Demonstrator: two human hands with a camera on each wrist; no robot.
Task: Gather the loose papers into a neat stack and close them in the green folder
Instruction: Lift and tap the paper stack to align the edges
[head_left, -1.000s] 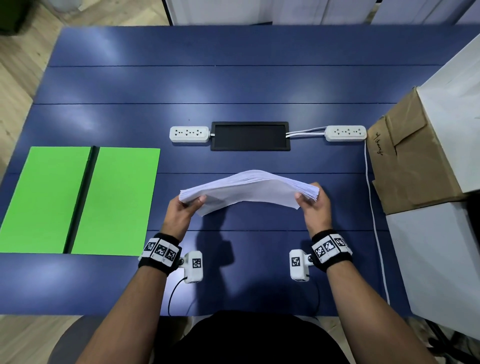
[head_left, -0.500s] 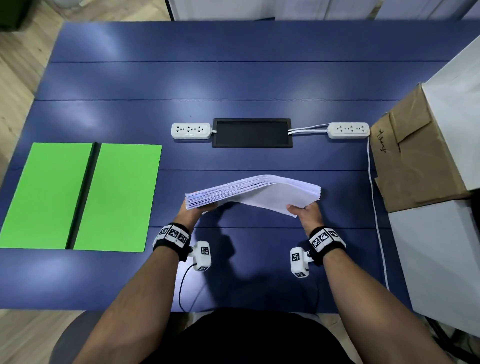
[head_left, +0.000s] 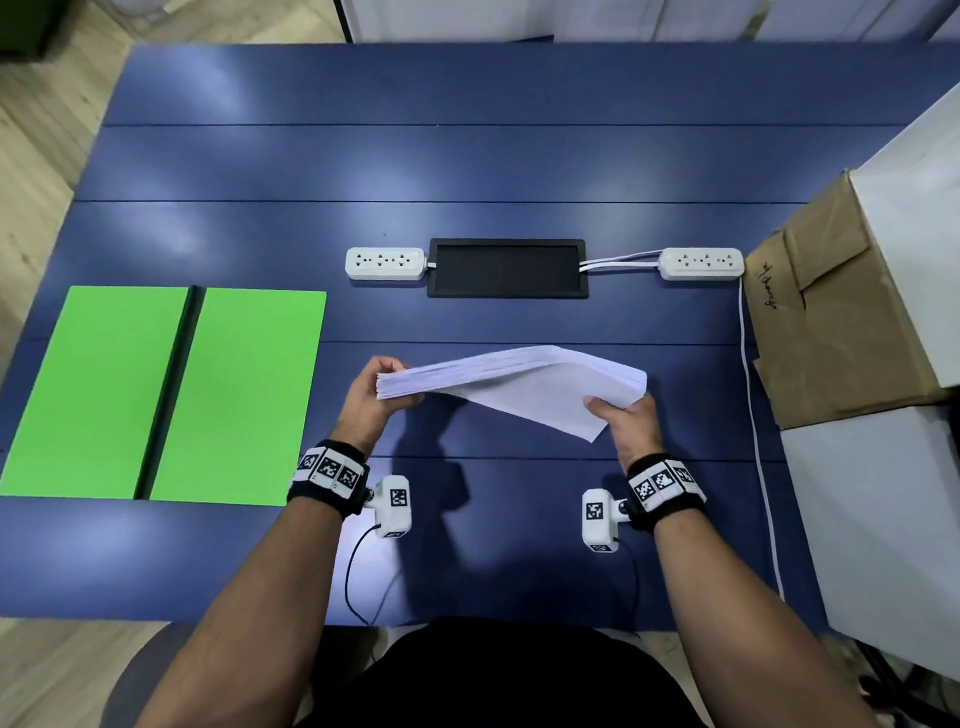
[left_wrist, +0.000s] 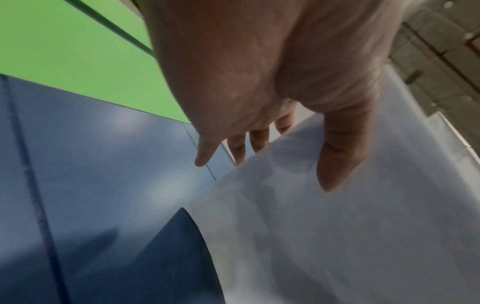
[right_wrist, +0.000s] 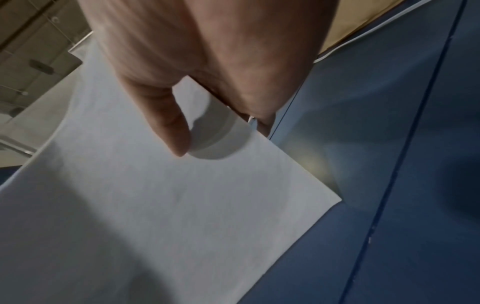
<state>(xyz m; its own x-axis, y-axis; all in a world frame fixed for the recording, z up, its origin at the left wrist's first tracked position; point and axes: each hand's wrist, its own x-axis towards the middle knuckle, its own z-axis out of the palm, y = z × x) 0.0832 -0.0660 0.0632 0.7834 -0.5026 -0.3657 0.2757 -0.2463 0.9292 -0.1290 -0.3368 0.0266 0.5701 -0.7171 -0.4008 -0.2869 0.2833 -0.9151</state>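
Note:
A stack of white papers (head_left: 519, 379) hangs in the air above the blue table (head_left: 493, 156), bowed upward in the middle. My left hand (head_left: 382, 395) grips its left end, thumb on the near face and fingers behind. My right hand (head_left: 623, 415) grips the right end, where one sheet droops lower. In the left wrist view the thumb (left_wrist: 335, 164) lies on the papers (left_wrist: 337, 236). The right wrist view shows my thumb (right_wrist: 166, 123) pressed on the papers (right_wrist: 155, 205). The green folder (head_left: 161, 395) lies open and flat at the left, with a dark spine down its middle.
Two white power strips (head_left: 385, 263) (head_left: 701, 263) flank a black inset panel (head_left: 507, 268) behind the papers. A brown cardboard box (head_left: 831, 312) and white boxes (head_left: 883, 519) crowd the right edge, with a white cable (head_left: 758, 441) running beside them.
The stack has shifted slightly left and tilted, its right end dropping lower. My left hand has risen to the stack's end; my right hand has slid under the right corner.

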